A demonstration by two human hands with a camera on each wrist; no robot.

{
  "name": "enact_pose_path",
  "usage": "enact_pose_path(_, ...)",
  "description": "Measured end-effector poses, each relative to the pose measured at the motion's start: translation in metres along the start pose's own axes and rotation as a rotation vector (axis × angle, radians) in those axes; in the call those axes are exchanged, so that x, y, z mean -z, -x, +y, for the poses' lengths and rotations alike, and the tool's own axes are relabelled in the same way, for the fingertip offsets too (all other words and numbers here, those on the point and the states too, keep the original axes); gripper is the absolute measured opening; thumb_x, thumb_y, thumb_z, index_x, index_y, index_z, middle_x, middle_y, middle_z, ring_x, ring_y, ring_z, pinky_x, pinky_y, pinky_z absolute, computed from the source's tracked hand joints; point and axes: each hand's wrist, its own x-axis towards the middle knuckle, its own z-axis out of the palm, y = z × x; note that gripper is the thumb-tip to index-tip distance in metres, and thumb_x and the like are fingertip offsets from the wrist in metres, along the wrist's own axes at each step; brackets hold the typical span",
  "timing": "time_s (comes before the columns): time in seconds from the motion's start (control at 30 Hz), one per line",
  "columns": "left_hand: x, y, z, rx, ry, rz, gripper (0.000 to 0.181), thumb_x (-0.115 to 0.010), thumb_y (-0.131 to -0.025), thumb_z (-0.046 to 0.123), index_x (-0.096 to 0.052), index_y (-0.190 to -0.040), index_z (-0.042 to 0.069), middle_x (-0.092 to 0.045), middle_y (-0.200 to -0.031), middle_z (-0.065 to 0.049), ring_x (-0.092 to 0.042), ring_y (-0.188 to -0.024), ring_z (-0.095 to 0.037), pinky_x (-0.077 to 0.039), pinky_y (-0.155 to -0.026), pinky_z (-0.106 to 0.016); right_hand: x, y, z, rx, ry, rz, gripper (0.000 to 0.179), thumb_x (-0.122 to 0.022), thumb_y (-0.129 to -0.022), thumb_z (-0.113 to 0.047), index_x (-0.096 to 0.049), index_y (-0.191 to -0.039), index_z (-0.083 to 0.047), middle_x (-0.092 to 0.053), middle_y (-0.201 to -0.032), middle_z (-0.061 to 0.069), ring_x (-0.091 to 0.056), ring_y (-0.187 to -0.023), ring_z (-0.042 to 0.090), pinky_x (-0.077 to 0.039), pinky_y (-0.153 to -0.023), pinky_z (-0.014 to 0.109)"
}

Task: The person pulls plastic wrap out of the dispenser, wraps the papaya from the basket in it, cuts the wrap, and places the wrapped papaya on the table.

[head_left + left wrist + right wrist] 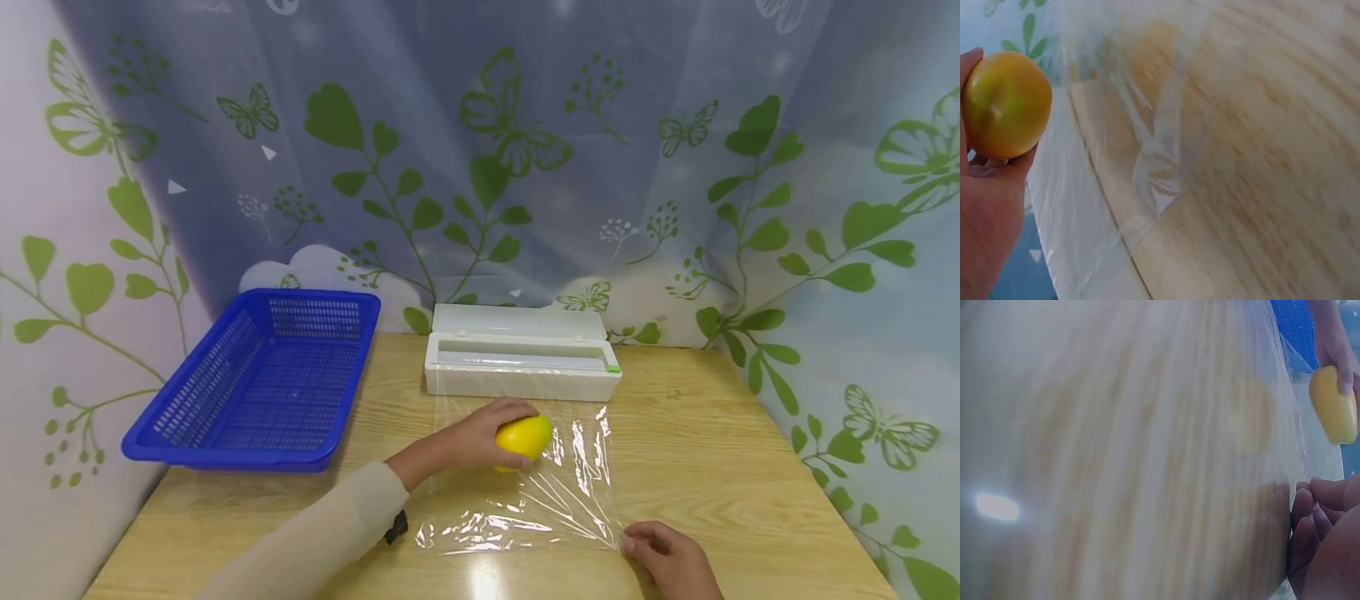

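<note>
Gripping a yellow lemon (524, 437) just above a sheet of cling film (525, 492) spread on the wooden bench (712, 450), the left hand (472, 437) curls round the fruit. The right hand (667, 558) pins the film's near right corner with bent fingers. Behind the film sits an open white cling-film dispenser (521, 364); a blue plastic basket (255, 383) stands well left, nothing between.

One lemon (524, 437), one basket (255, 387), one dispenser (521, 363)
</note>
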Motion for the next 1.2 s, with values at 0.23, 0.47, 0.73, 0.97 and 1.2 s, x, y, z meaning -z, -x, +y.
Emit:
enact_pose_path(0.23, -0.004, -0.002, -0.003, -0.023, -0.058, -0.053, 0.071, -0.081, -0.082, 0.037, -0.052, -0.145, 0.025, -0.05, -0.15, 0.005, -0.051, -0.13, -0.016, -0.047, -0.101, -0.03, -0.001, 0.0, -0.001, -0.002, 0.001, -0.001, 0.022, -0.076, -0.089, -0.018, -0.074, -0.107, -0.004, -0.074, -0.089, 0.002, -0.061, -0.072, 0.011, -0.05, -0.06, 0.024)
enact_pose_path(0.47, -0.007, -0.005, -0.01, -0.076, -0.138, -0.099, 0.067, -0.078, -0.085, 0.039, -0.052, -0.145, 0.027, -0.05, -0.15, 0.01, -0.045, -0.137, -0.016, -0.04, -0.111, -0.036, -0.002, 0.0, -0.001, -0.011, 0.004, -0.001, 0.021, -0.075, -0.09, -0.018, -0.074, -0.106, -0.004, -0.073, -0.088, 0.001, -0.062, -0.076, 0.011, -0.05, -0.062, 0.023)
enact_pose_path(0.73, -0.007, -0.007, -0.011, -0.092, -0.151, -0.178, 0.069, -0.074, -0.087, 0.039, -0.048, -0.15, 0.029, -0.044, -0.156, 0.01, -0.042, -0.143, -0.017, -0.037, -0.116, -0.041, -0.002, 0.0, -0.001, 0.002, 0.008, 0.004, 0.021, -0.076, -0.089, -0.018, -0.074, -0.105, -0.004, -0.074, -0.089, 0.003, -0.061, -0.074, 0.01, -0.05, -0.061, 0.023)
enact_pose_path(0.97, -0.01, -0.008, -0.005, -0.127, -0.186, -0.226, 0.07, -0.072, -0.088, 0.034, -0.046, -0.152, 0.027, -0.043, -0.157, 0.005, -0.041, -0.144, -0.018, -0.033, -0.12, -0.042, -0.002, 0.0, -0.001, 0.016, 0.024, 0.007, 0.021, -0.077, -0.089, -0.018, -0.075, -0.105, -0.004, -0.074, -0.09, 0.003, -0.062, -0.076, 0.009, -0.049, -0.063, 0.022)
enact_pose_path(1.2, -0.011, -0.009, -0.003, -0.146, -0.234, -0.238, 0.074, -0.073, -0.088, 0.033, -0.042, -0.154, 0.025, -0.04, -0.159, 0.006, -0.037, -0.147, -0.018, -0.03, -0.122, -0.041, -0.001, 0.0, -0.001, 0.025, 0.026, 0.007, 0.021, -0.077, -0.088, -0.018, -0.075, -0.104, -0.004, -0.073, -0.088, 0.002, -0.061, -0.075, 0.008, -0.049, -0.064, 0.022)
